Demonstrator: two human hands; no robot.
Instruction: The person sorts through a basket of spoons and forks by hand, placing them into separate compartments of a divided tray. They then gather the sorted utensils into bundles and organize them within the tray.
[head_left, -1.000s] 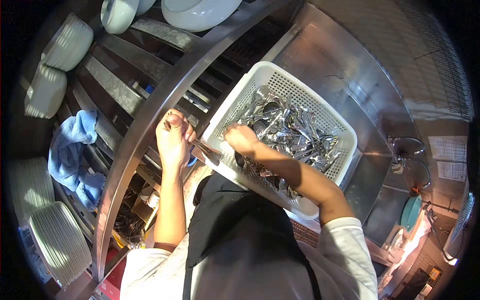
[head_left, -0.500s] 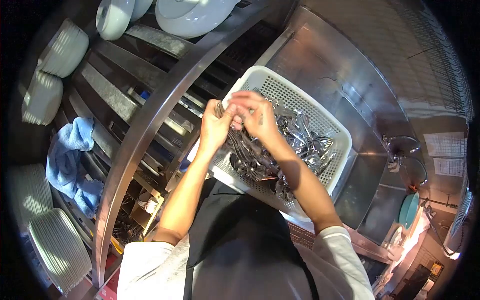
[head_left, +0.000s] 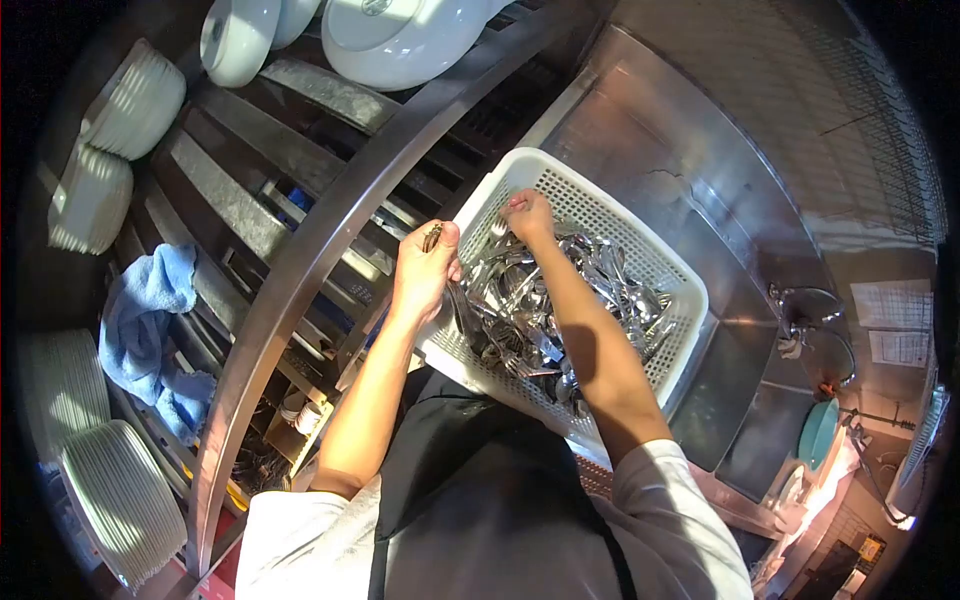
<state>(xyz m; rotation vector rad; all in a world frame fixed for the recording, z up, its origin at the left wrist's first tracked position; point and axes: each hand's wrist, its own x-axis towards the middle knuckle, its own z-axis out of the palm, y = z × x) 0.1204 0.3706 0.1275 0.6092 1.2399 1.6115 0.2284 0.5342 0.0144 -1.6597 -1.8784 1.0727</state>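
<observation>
A white perforated basket (head_left: 683,290) holds a heap of metal cutlery (head_left: 520,300). My left hand (head_left: 424,266) is closed around a bundle of cutlery at the basket's left edge; the handle ends show above the fist and the rest hangs below it. Over the far left part of the basket, my right hand (head_left: 530,215) is pinched, with a fork's tines (head_left: 499,227) showing beside its fingers.
A slatted metal rack on the left bears white bowls (head_left: 130,105), stacked plates (head_left: 122,500), white lidded dishes (head_left: 400,40) and a blue cloth (head_left: 145,325). To the right are a steel sink (head_left: 715,385), a faucet (head_left: 800,305) and a teal bowl (head_left: 818,433).
My right hand has moved away from my left hand, up and to the right over the basket. My left hand keeps its bundle. The view has shifted slightly.
</observation>
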